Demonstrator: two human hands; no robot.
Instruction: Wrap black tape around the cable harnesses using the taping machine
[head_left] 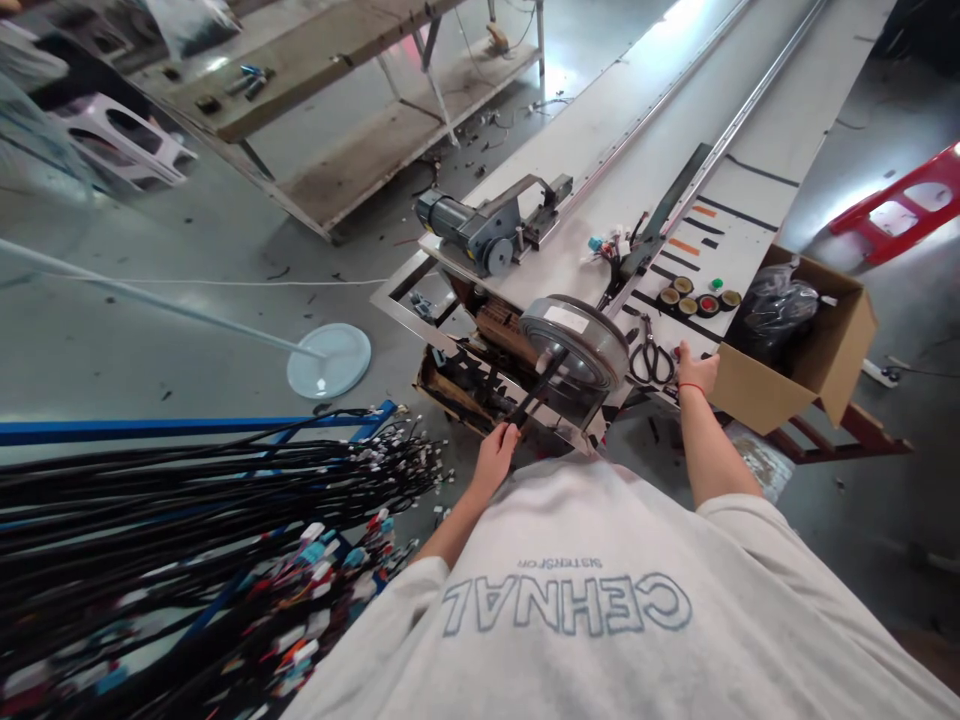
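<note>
My left hand (496,452) is closed around the end of a straight black cable (534,388). The cable runs from this hand up to the spoked reel (581,335), a grey wheel with a white label at the near end of the long table. At the table's right edge, my right hand (697,368) has its fingers curled. A small red spot shows by its thumb, but what it holds is hidden. Black-handled scissors (651,358) lie just left of that hand. Several tape rolls (684,290) sit beyond them, near a green button (717,284).
A motor unit (480,228) is mounted on the table's left side. Connector-ended wires (613,248) lie by the metal rail. An open cardboard box (832,325) with a black bag stands at right. Bundled black harnesses (225,470) hang on a blue rack at left. A red stool (900,205) is farther right.
</note>
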